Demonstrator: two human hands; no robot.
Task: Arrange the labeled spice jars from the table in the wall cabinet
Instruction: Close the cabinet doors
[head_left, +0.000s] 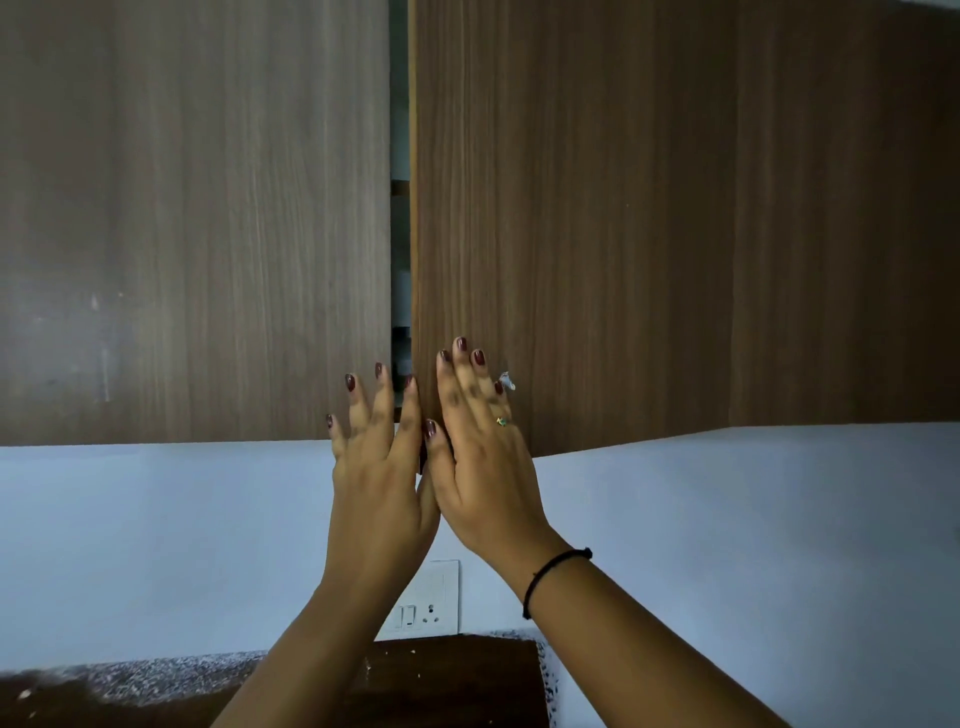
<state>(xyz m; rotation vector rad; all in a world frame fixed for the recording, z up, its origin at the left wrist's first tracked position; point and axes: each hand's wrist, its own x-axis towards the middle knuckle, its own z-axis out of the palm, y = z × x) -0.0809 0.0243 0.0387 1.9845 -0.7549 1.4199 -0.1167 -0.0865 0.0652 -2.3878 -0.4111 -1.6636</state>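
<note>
1. Here, 2 bare hands are raised to the brown wood-grain wall cabinet (597, 208), low at the place where its 2 flat doors meet.
2. The left hand (382, 467) lies with straight, spread fingers on the bottom corner of the greyer left door (197, 208); it holds nothing, and its forefinger reaches across to the gap.
3. The right hand (480, 457) lies flat with straight, close-set fingers on the warmer brown right door, just beside that door's left edge; it too holds nothing.
4. The 2 hands touch each other along their thumb sides.
5. A narrow upright gap (400, 156) stands between the doors, and the right door's edge sits slightly forward of the left.
6. Pale grey shapes and a dark shelf line show inside the gap; it is too thin to tell whether these are the spice jars.
7. The right hand wears a small green-stoned ring (502, 421), and a thin black cord bracelet (550, 571) circles its wrist.
8. A small white scrap (507, 382) sticks to the right door just beside the little finger.
9. Below the cabinet is a pale blue-white wall (156, 545) with a white switch-and-socket plate (426, 603).
10. At the bottom lies a dark brown surface (457, 675) with a speckled edge.
</note>
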